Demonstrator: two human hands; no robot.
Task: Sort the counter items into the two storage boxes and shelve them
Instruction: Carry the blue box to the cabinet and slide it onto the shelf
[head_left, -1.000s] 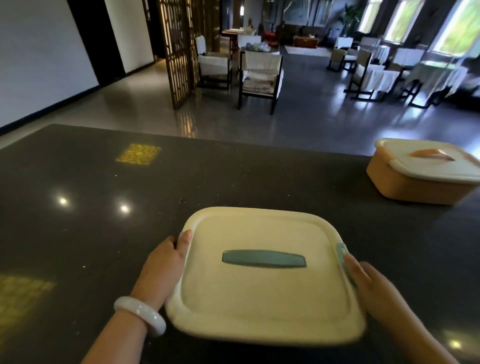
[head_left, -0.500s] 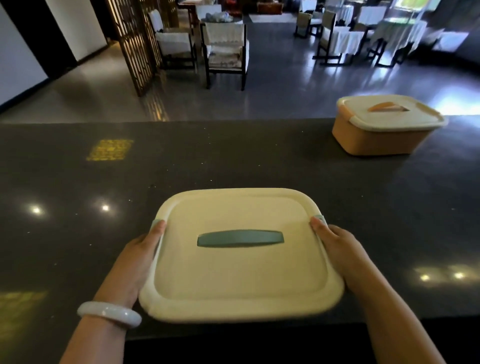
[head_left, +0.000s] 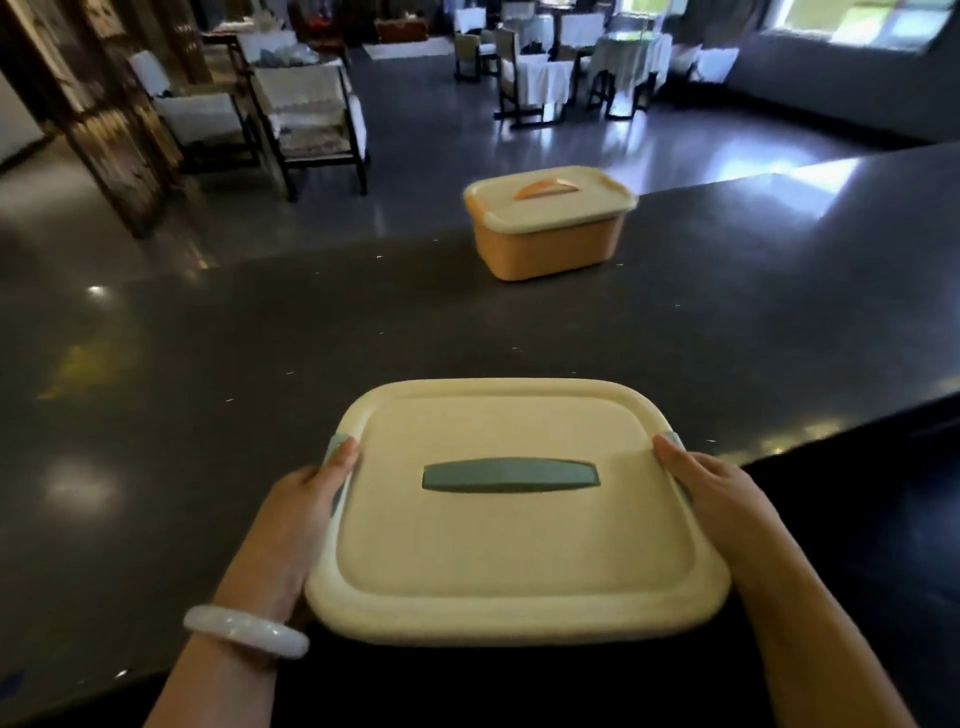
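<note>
Lower centre: your left hand (head_left: 306, 499) and right hand (head_left: 711, 493) each clasp a side of the green-handled box (head_left: 514, 525), keeping it level for carrying; the orange box (head_left: 545, 223) waits, upper centre, on the worktop (head_left: 260, 364).

The dark bench (head_left: 208, 415) lies bare between the near lidded box (head_left: 514, 545) and the orange box (head_left: 545, 234), which stand well apart, so a hand can pass between them. The orange box sits close to the bench's far edge. The left hand (head_left: 301, 519) and right hand (head_left: 722, 509) flank the near box, blocking its sides. Bench surface is free left of the left hand.
</note>
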